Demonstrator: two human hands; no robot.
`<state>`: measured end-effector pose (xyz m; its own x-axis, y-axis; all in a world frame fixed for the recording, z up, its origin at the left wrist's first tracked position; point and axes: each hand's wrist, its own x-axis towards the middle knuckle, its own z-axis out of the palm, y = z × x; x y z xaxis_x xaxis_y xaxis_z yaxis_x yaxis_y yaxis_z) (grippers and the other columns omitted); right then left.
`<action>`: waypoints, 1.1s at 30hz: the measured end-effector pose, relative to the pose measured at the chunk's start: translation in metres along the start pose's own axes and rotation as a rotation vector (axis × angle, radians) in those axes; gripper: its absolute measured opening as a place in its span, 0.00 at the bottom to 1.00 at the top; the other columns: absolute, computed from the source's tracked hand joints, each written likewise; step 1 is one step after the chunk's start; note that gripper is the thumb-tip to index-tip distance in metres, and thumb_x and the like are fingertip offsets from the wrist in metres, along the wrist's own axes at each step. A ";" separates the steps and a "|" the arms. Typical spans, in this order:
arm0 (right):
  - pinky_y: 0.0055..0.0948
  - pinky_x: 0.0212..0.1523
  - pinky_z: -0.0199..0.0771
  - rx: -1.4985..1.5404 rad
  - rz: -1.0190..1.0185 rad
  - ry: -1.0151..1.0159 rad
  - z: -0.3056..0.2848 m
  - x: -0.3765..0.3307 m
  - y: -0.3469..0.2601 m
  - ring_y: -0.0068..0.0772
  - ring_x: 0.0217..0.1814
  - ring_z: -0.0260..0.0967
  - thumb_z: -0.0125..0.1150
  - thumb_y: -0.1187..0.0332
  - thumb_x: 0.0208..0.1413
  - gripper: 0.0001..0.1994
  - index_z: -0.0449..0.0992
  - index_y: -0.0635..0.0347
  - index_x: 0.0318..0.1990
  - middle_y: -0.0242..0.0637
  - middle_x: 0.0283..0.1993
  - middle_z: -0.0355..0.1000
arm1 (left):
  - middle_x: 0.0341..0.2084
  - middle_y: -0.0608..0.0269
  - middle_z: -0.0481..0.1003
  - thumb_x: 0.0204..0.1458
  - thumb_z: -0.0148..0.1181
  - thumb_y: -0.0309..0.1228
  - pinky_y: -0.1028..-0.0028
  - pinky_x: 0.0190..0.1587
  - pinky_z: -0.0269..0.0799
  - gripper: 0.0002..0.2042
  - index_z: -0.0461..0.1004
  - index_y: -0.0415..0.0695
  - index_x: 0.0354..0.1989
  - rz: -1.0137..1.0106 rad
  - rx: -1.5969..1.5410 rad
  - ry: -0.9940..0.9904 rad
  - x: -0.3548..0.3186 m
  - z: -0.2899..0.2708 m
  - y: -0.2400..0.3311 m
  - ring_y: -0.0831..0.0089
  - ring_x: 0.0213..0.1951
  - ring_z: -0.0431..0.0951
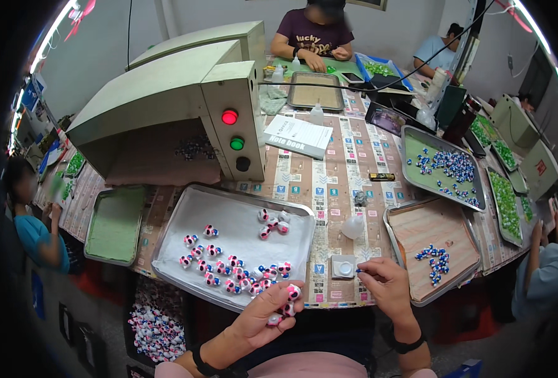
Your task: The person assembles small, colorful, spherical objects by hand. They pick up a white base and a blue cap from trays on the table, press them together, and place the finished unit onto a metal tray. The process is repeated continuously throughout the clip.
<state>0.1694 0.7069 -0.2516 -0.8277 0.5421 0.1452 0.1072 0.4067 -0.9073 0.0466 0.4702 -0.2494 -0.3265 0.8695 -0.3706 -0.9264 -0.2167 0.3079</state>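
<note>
Left fingers (266,305) hold pink-and-white toys (293,292) by the near edge of the tray (178,217), right fingers (372,268) pinch a blue bit (358,271) beside the block (343,267), and the toys look light, hard and maybe slippery, so best held round their fat sides

1. Here we go: two hands in action, one left hand (263,319) and one right hand (385,286), with two dark wristbands (410,346).
2. Three pink-and-white pieces (293,292) show in the left; one blue piece (358,271) in the right!
3. Five more pink-and-white ones bunch in one white-lined tray (235,209); the remaining pile there overlaps, beyond sure counting.
4. One orange-lined tray (421,234), one green-lined tray (112,230).
5. One cream machine (147,97): one red light (229,117), one green light (237,144), one black knob (244,164).
6. Four white bottles (353,227)!
7. One notebook (299,135), one square block (343,267).
</note>
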 end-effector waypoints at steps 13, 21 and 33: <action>0.37 0.40 0.72 -0.456 -0.235 -0.022 0.020 0.015 0.008 0.44 0.37 0.72 0.65 0.76 0.45 0.06 0.78 0.60 0.33 0.40 0.33 0.74 | 0.41 0.61 0.71 0.64 0.51 0.35 0.85 0.18 0.60 0.18 0.65 0.39 0.58 -0.041 0.226 -0.009 -0.001 0.001 -0.019 0.80 0.28 0.71; 0.28 0.35 0.73 -0.217 -0.099 -0.030 0.018 0.007 -0.006 0.33 0.35 0.74 0.65 0.78 0.46 0.08 0.80 0.62 0.36 0.40 0.34 0.75 | 0.33 0.57 0.74 0.63 0.53 0.33 0.85 0.17 0.58 0.16 0.67 0.41 0.56 -0.012 0.281 0.080 0.003 0.009 -0.028 0.79 0.24 0.70; 0.19 0.38 0.73 0.250 0.001 -0.191 0.018 -0.032 -0.038 0.23 0.38 0.73 0.67 0.80 0.49 0.10 0.80 0.67 0.40 0.39 0.41 0.75 | 0.31 0.63 0.74 0.62 0.54 0.31 0.84 0.18 0.60 0.17 0.67 0.41 0.58 0.006 0.342 0.074 0.011 0.012 -0.035 0.81 0.26 0.73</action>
<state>0.1820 0.6613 -0.2288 -0.9187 0.3848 0.0886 -0.0109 0.1997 -0.9798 0.0775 0.4922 -0.2534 -0.3558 0.8317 -0.4263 -0.8120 -0.0492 0.5817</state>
